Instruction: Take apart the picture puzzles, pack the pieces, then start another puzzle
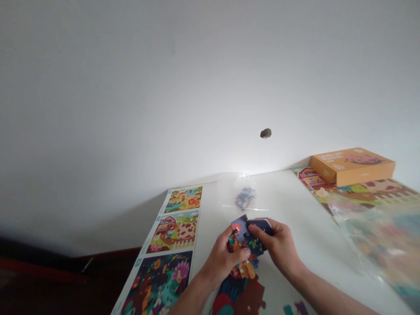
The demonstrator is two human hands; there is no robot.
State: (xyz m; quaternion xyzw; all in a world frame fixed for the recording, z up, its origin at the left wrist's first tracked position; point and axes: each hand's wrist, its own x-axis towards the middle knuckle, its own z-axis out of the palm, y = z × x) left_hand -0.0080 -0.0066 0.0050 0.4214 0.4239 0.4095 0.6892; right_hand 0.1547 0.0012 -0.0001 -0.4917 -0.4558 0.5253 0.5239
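Observation:
My left hand point(223, 258) is closed on several jigsaw puzzle pieces point(241, 229), its thumb pressed on their printed faces. My right hand point(282, 243) pinches a dark blue puzzle piece point(262, 225) between thumb and fingers, right against the pieces in the left hand. Whether the two sets are joined or only overlap, I cannot tell. Below the hands, larger brown and dark blue puzzle pieces point(251, 297) lie on the white table point(275, 188). My left hand and forearm hide part of them. A teal and purple piece point(297, 308) shows at the bottom edge.
A picture sheet point(172, 232) with three printed scenes lies along the table's left side. Behind my hands is a clear plastic bag point(246, 197) of pieces. At right, an orange puzzle box point(364, 168) rests on a farm picture point(380, 192) beside another plastic bag point(377, 245).

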